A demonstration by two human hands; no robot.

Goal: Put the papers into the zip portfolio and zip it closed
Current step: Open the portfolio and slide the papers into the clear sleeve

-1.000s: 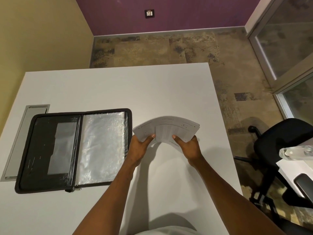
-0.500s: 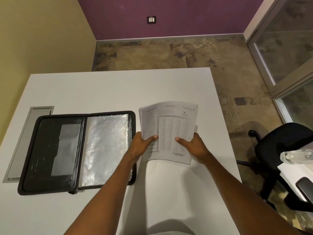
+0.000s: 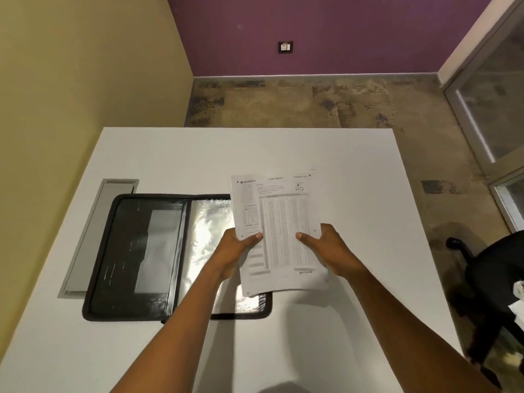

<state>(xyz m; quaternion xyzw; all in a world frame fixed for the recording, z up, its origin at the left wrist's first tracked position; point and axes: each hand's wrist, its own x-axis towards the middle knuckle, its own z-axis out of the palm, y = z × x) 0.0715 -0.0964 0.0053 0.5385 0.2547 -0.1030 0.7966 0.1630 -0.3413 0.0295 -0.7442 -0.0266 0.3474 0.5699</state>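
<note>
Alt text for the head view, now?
The left hand and right hand hold printed papers over the right side of an open black zip portfolio on a white table. A black office chair stands at right.

White table (image 3: 354, 177), purple wall (image 3: 340, 32), black chair (image 3: 493, 276).

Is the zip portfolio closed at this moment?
No, the zip portfolio lies open and flat on the table, both inner sides showing.

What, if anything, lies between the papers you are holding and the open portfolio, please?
Nothing visible does. The left hand and right hand hold the papers partly over the right half of the open portfolio, whose clear sleeve lies bare.
</note>
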